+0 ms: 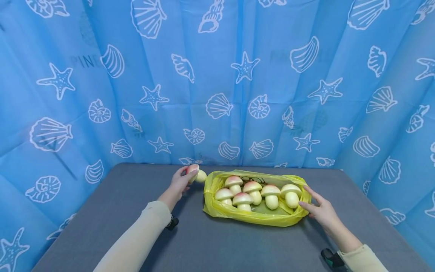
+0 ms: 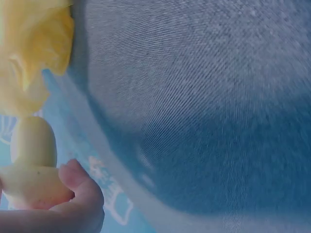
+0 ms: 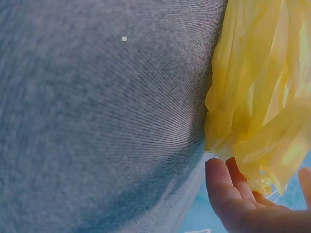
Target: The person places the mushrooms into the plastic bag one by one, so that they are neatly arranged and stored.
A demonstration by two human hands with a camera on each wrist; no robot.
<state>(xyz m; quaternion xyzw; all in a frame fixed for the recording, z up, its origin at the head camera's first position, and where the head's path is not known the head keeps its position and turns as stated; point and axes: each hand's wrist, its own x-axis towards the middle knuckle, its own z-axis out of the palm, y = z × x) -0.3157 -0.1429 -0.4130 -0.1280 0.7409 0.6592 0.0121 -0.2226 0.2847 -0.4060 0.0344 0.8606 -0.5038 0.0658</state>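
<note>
My left hand (image 1: 180, 183) holds a toy mushroom (image 1: 201, 176) by its pinkish cap, thumb on one side, with the pale stem pointing toward the bag. In the left wrist view that mushroom (image 2: 34, 143) shows its rounded stem close to the yellow plastic. Several more mushrooms (image 1: 272, 192), cream with pink-tinged caps, lie inside an opened yellow plastic bag (image 1: 251, 220) on the table. At the bag's right end, my right hand (image 1: 323, 213) touches the rim with thumb and fingers spread apart. The right wrist view shows those fingers (image 3: 221, 182) beside the crumpled plastic.
A grey cloth-covered table (image 1: 238, 245) lies under the bag. Behind it and along both sides hangs a blue curtain (image 1: 190, 87) with white shells and starfish. Dark bands (image 1: 172, 223) sit at both wrists.
</note>
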